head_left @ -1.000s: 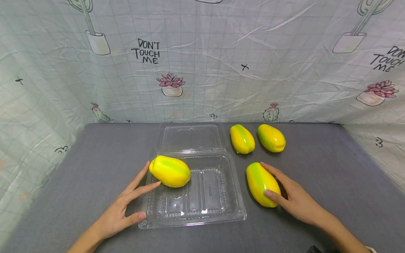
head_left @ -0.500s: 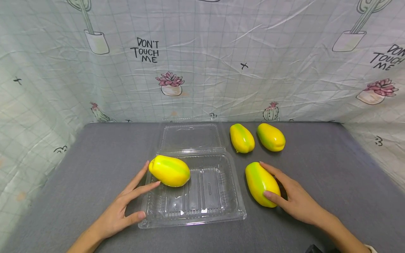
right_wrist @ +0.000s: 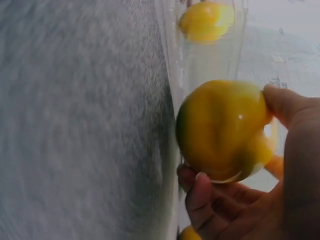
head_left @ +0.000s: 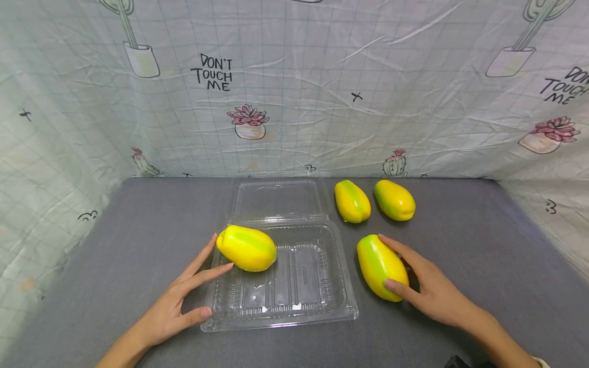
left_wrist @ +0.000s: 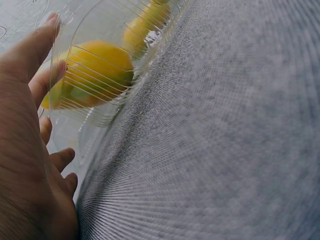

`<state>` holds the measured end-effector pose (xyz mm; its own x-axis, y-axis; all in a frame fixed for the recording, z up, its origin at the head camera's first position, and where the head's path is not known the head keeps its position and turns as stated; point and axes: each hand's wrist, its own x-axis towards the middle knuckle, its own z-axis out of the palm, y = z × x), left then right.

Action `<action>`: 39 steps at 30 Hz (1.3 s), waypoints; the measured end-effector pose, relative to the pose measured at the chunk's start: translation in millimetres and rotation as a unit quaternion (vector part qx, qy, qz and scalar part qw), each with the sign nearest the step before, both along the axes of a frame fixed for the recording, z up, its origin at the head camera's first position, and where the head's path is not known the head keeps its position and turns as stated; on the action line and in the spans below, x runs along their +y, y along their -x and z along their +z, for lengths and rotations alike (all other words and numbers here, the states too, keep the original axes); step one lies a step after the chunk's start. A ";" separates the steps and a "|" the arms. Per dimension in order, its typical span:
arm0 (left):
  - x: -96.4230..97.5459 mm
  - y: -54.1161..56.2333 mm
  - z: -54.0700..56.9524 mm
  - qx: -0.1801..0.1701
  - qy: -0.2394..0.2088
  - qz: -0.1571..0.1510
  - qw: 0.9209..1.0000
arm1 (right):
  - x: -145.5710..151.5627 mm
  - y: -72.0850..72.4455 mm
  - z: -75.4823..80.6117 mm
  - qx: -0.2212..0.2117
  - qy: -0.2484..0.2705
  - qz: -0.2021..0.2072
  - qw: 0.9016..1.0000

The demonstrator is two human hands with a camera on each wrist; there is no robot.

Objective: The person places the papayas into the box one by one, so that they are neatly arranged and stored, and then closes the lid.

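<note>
A clear plastic clamshell box (head_left: 294,319) lies on the table with its lid (head_left: 278,200) folded back. In its back left part rests one yellow papaya (head_left: 247,248) with a green stripe. My left hand (head_left: 171,305) touches the box's left rim with spread fingers, thumb near the front corner; the left wrist view shows that papaya (left_wrist: 100,75) through the box wall. Right of the box, my right hand (head_left: 430,291) grips a second papaya (head_left: 379,266), thumb on its near side. The right wrist view shows this papaya (right_wrist: 220,130) between thumb and fingers.
Two more papayas, one (head_left: 352,202) near the lid and one (head_left: 394,200) farther right, lie behind the held one. A grey cloth (head_left: 92,286) covers the table. A printed curtain (head_left: 294,102) hangs along the back and both sides.
</note>
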<state>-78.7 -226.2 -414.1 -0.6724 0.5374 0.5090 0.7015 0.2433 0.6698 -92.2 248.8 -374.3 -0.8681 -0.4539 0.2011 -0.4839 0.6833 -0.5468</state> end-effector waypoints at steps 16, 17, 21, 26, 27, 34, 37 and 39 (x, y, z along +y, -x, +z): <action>-1.1 0.9 2.4 0.003 0.001 -0.003 1.000 | 2.9 3.2 14.9 0.001 0.054 0.038 0.998; -1.3 0.8 2.4 0.002 0.001 -0.003 1.000 | 2.3 3.8 16.7 0.005 0.057 0.042 0.997; -1.4 0.9 2.6 0.001 0.000 -0.005 1.000 | -0.7 7.2 24.0 0.027 0.061 0.061 0.996; -0.7 0.4 3.8 -0.004 -0.001 -0.007 1.000 | -5.7 10.9 31.6 0.048 0.054 0.074 0.995; -0.6 0.3 4.0 -0.005 -0.001 -0.007 1.000 | -6.8 11.4 32.9 0.051 0.050 0.076 0.995; -0.5 0.2 3.9 -0.003 -0.002 -0.005 1.000 | -15.0 14.3 40.5 0.060 0.031 0.096 0.993; -0.8 0.2 3.4 -0.001 -0.003 -0.006 1.000 | -18.1 17.6 42.7 0.082 0.040 0.112 0.990; -0.9 0.3 3.3 0.000 -0.002 -0.006 1.000 | -20.4 20.2 44.3 0.100 0.052 0.123 0.986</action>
